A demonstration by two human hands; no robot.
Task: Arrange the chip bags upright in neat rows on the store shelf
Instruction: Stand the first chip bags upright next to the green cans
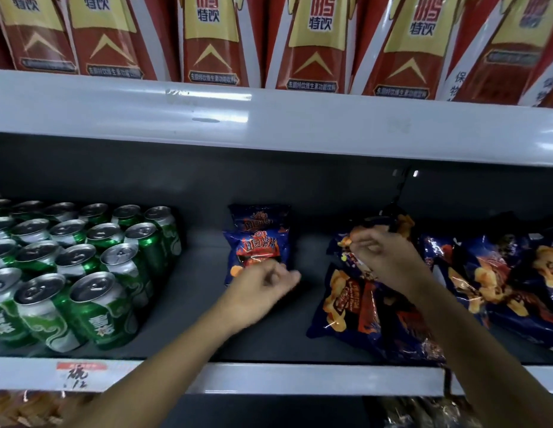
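left hand [262, 291]: curled at front bag [256, 248] base, grip unclear | right hand [383, 257]: pinches top of slumped bag [343, 301] | front bag: upright mid-shelf [204, 273], right of cans [83, 273]

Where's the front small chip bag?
Head view, shelf centre: front small chip bag stands before a second small bag, between green cans to the left and larger chip bags to the right; left hand at its base.
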